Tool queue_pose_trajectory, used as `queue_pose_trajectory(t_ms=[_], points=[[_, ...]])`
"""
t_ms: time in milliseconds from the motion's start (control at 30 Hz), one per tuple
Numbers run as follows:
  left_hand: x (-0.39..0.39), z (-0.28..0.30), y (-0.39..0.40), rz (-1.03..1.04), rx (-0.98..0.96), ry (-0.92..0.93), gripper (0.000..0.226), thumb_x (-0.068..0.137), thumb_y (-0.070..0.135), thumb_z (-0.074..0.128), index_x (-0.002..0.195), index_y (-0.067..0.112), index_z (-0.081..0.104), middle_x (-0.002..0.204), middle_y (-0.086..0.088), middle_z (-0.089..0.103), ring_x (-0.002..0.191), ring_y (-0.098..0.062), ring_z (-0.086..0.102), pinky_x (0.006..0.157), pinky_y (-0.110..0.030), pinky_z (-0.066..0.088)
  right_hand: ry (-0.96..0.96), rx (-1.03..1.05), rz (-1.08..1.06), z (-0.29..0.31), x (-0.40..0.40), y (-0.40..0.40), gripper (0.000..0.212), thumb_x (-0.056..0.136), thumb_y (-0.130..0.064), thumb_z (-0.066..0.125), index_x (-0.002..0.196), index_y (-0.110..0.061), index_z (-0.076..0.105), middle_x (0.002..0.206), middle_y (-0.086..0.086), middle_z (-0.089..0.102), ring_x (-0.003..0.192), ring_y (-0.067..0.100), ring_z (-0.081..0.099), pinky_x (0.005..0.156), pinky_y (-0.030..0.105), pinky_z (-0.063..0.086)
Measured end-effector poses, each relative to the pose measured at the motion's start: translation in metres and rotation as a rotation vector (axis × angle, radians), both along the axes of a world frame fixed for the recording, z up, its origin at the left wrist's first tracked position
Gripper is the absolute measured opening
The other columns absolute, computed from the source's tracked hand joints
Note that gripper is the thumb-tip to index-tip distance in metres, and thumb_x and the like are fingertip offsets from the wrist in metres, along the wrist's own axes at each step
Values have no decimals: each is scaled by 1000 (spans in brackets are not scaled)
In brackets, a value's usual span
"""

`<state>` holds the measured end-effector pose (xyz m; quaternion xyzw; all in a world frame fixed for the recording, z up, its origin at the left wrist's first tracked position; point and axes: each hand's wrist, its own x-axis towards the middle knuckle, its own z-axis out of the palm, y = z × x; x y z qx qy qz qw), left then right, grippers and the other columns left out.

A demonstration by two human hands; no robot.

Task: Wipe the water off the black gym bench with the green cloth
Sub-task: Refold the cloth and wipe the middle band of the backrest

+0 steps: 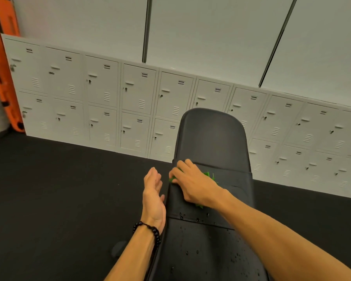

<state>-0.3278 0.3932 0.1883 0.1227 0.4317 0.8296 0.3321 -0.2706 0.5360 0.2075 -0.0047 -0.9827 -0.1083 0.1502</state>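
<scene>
Bench [211,142] at centre, running 6 to 12 o'clock. Cloth [208,175] on its middle, under right hand [193,183]. Left hand [153,197] at 9 o'clock of cloth — beside bench edge. Droplets [197,220] at 6 o'clock; lockers [101,98] behind — 12 o'clock.

In view are 1 black gym bench [213,138] (beaded with water drops too many to count), 1 green cloth [208,175], 2 hands, 1 beaded bracelet [150,230] and 2 tiers of lockers [101,98].
</scene>
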Motion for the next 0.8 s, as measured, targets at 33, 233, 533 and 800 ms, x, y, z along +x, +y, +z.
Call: queue_pose_trajectory(t_ms=[33, 233, 533, 800], points=[[-1, 1, 0, -15, -14, -1, 50, 101, 46, 36, 149, 30, 35, 156, -2, 36, 143, -17, 31, 118, -43, 18, -13, 3, -19, 4, 2, 5, 20, 96, -20, 40, 109, -16, 54, 105, 5, 49, 90, 21, 38, 80, 37, 42], [1, 15, -5, -110, -35, -49, 61, 99, 53, 39, 151, 24, 30, 157, -8, 32, 144, -23, 30, 117, -42, 21, 131, -46, -157, 9, -11, 10, 21, 94, -17, 52, 115, -18, 53, 111, 4, 46, 93, 21, 32, 79, 41, 46], [15, 25, -1, -132, -68, -58, 29, 101, 45, 39, 87, 25, 54, 97, -2, 59, 80, -3, 59, 63, -23, 47, 157, -80, -143, 7, -1, 8, 20, 98, -26, 48, 117, -30, 55, 123, -2, 46, 109, 23, 33, 87, 44, 41], [-6, 15, -7, -167, -21, -151, 67, 94, 56, 48, 150, 21, 34, 143, -19, 46, 129, -27, 50, 107, -42, 42, 49, -21, 9, 5, 8, 5, 27, 98, -35, 41, 120, -32, 57, 124, -5, 50, 108, 19, 38, 85, 38, 38]])
